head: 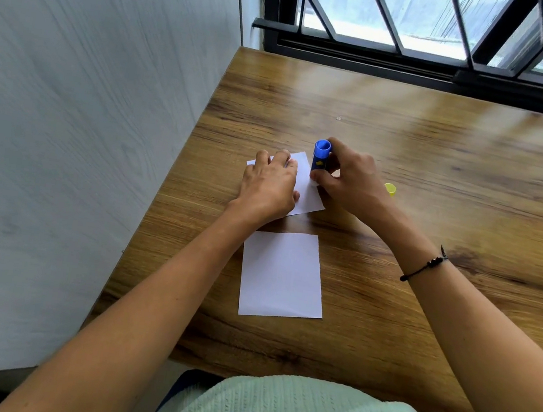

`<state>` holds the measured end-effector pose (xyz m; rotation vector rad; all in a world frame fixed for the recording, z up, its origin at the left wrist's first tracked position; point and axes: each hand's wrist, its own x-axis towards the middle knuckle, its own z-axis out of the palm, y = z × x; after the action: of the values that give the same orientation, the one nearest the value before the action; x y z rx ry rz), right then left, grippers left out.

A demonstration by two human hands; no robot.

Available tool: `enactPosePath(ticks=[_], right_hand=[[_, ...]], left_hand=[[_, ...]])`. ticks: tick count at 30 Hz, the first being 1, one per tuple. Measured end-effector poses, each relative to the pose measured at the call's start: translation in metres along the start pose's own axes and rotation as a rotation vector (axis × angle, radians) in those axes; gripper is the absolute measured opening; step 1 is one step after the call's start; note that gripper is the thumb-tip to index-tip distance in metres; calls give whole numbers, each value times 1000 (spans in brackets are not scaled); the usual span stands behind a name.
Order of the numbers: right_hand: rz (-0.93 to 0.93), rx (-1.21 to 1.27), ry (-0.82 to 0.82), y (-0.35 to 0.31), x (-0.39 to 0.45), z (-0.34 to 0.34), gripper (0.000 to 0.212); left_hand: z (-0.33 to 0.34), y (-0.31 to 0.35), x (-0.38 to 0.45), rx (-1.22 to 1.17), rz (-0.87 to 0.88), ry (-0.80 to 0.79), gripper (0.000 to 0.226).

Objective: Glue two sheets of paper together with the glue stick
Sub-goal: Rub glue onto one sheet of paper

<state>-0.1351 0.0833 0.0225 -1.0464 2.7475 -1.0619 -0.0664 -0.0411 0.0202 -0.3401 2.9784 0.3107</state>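
Head view: left hand (pixel 267 184) flat, fingers spread, pinning far sheet (pixel 308 193); right hand (pixel 346 177) fingers gripping glue stick (pixel 320 157) (cap off). Advise light, even strokes to the edges.

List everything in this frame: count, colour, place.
white rectangular paper sheet: 1, white, far, pinned under left hand
second white paper sheet: 1, white, nearer, lying free
blue plastic glue stick: 1, blue with yellow mark, on far sheet, held in right hand
yellow plastic cap: 1, yellow, behind right hand
wooden table: 1, brown
black-barred window: 1, beyond table
black cord bracelet: 1, right wrist
left hand: flat on far sheet
right hand: gripping glue stick
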Motion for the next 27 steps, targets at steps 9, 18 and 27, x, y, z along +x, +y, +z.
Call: enactPosePath(ticks=[9,18,27], right_hand=[[-20,-1,2,-3,-17,-6,32],[-4,14,-17,-7,-39,-14,29],[85,101,75,-9,-44,-29,21]], left_hand=[[2,3,4,29,-28,-4,57],[4,3,5,30,-35,-1,57],[-2,17,4,105,-113,56,43]])
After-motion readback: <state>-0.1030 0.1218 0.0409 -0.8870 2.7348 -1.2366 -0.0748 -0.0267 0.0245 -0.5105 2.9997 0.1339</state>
